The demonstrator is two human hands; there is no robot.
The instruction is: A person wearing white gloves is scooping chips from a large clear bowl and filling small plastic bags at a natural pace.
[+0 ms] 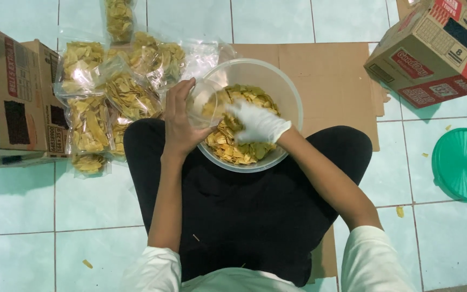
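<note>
A: Item one — left hand (pixel 179 121): bare, curled round a clear plastic bag (pixel 204 104), gripping it at the mouth over the rim of the bowl (pixel 293 92).

B: Item two — right hand (pixel 258 123): gloved white, fingers spread down among the yellow chips (pixel 228 143) in the bowl; scooping, apparently. Whether closing on any, cannot tell.

A: Step in hand, by judgement: filling the bag, partly loaded, with chips showing inside.

B: Next move calling for a lifted handful steered into the held-open mouth without spilling.

A: Surroundings: filled chip bags (pixel 114 92) lying left on the tiled floor, cardboard boxes (pixel 436 48) either side, green lid (pixel 465 164) right.
</note>
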